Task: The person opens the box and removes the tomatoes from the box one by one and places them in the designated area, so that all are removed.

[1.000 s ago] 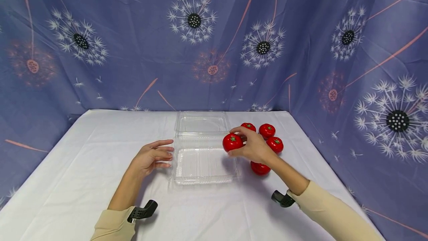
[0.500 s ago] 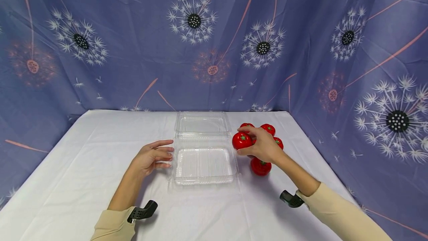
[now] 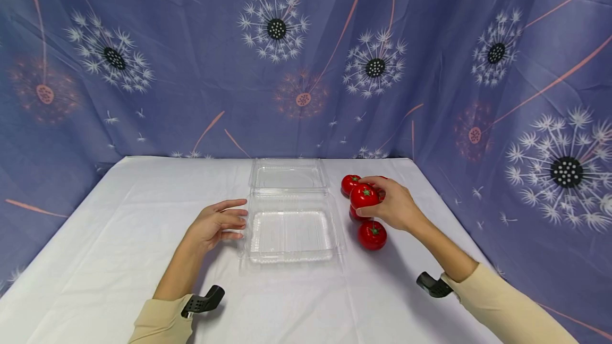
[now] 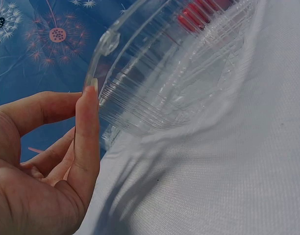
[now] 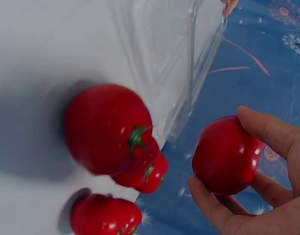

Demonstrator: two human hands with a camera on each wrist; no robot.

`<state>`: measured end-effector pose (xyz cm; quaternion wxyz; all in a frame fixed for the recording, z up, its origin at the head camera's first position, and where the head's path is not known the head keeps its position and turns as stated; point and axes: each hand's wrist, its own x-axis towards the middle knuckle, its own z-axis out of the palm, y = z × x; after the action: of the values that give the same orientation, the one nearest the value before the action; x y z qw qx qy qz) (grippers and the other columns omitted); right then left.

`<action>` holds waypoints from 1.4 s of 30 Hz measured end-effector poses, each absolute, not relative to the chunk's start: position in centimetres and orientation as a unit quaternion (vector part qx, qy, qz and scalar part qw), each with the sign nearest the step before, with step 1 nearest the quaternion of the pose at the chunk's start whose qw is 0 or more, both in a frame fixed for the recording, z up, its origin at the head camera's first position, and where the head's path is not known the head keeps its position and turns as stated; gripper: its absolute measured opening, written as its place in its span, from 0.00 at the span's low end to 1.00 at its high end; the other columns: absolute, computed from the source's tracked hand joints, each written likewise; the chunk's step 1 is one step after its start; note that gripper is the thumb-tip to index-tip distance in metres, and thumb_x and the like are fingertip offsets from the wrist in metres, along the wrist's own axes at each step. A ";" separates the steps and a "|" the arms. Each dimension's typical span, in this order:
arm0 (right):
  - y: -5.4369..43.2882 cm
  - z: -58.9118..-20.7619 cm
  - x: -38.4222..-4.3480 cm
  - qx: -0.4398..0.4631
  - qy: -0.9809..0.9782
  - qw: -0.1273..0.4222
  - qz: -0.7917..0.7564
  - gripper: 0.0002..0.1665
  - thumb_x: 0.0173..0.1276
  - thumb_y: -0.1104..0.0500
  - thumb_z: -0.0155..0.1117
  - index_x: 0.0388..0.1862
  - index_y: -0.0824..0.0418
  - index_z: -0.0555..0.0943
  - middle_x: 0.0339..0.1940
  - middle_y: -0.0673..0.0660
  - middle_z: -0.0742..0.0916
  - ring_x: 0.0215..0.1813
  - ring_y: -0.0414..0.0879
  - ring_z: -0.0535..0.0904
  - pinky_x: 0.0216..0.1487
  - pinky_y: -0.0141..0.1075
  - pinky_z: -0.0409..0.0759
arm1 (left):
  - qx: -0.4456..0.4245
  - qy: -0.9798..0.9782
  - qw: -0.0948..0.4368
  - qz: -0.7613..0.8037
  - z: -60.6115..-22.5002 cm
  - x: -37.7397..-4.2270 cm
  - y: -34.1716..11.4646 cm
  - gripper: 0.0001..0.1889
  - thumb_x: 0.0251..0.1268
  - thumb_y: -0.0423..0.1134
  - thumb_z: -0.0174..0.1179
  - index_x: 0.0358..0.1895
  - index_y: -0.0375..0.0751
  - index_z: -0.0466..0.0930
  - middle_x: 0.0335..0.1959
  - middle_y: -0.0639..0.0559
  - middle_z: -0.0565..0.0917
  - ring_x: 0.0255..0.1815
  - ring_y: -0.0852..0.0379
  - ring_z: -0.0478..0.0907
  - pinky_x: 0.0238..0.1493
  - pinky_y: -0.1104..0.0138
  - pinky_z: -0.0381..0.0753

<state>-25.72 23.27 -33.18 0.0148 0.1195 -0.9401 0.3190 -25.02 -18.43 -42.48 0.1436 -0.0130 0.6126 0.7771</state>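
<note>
My right hand (image 3: 389, 206) grips a shiny red tomato (image 3: 363, 196) with a green stem top, fingers and thumb on opposite sides. In the right wrist view, this tomato (image 5: 226, 156) is raised beside the others. Below it in the head view stands another tomato (image 3: 372, 235); one more (image 3: 351, 185) sits behind, and others are partly hidden by the hand. A clear plastic clamshell box (image 3: 294, 232) lies with its lid (image 3: 289, 174) folded back. At its left rim are the fingertips of my left hand (image 3: 212, 224), fingers loosely extended; the left wrist view shows them touching the edge.
A white cloth (image 3: 143, 216) covers the table. Behind and to the right hangs a blue curtain (image 3: 201, 57) with a dandelion print. The tomatoes stand to the right of the box. A black wrist mount (image 3: 203, 301) sits on the left sleeve.
My right hand has carried the tomato rightward, from over the box's right edge to above the other tomatoes. The left hand stays at the rim.
</note>
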 end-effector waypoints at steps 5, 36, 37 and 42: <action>24.8 -33.4 -25.6 0.105 -0.943 0.016 0.315 0.41 0.55 0.53 0.80 0.68 0.54 0.77 0.59 0.64 0.83 0.59 0.62 0.78 0.49 0.49 0.87 | -0.012 0.615 0.144 0.775 -42.5 -25.1 -18.4 0.36 0.59 0.22 0.62 0.74 0.30 0.65 0.47 0.48 0.86 0.34 0.57 0.86 0.31 0.66 0.89; 31.9 -36.6 -24.3 0.057 -0.950 -0.057 0.303 0.42 0.50 0.55 0.83 0.63 0.63 0.76 0.55 0.74 0.82 0.52 0.62 0.81 0.48 0.50 0.85 | -0.007 0.615 0.146 0.775 -42.5 -25.1 -18.4 0.36 0.61 0.23 0.63 0.74 0.30 0.64 0.46 0.50 0.87 0.35 0.58 0.86 0.32 0.65 0.89; 31.9 -36.8 -24.3 0.057 -0.949 -0.057 0.304 0.41 0.50 0.55 0.83 0.63 0.62 0.76 0.55 0.74 0.82 0.52 0.62 0.81 0.48 0.50 0.84 | -0.006 0.615 0.145 0.775 -42.4 -25.1 -18.4 0.36 0.61 0.23 0.63 0.74 0.30 0.63 0.46 0.50 0.87 0.35 0.57 0.86 0.32 0.65 0.89; 31.9 -37.6 -24.3 0.055 -0.950 -0.058 0.300 0.41 0.48 0.56 0.83 0.61 0.62 0.77 0.54 0.73 0.83 0.53 0.62 0.81 0.49 0.53 0.84 | -0.006 0.616 0.145 0.775 -42.4 -25.0 -18.4 0.36 0.61 0.23 0.62 0.75 0.29 0.63 0.47 0.50 0.86 0.35 0.58 0.86 0.32 0.65 0.89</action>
<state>-24.30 31.94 -37.59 -0.0581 0.0554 -0.9505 0.3003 -25.00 -18.42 -42.41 0.1445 -0.0061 0.6157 0.7746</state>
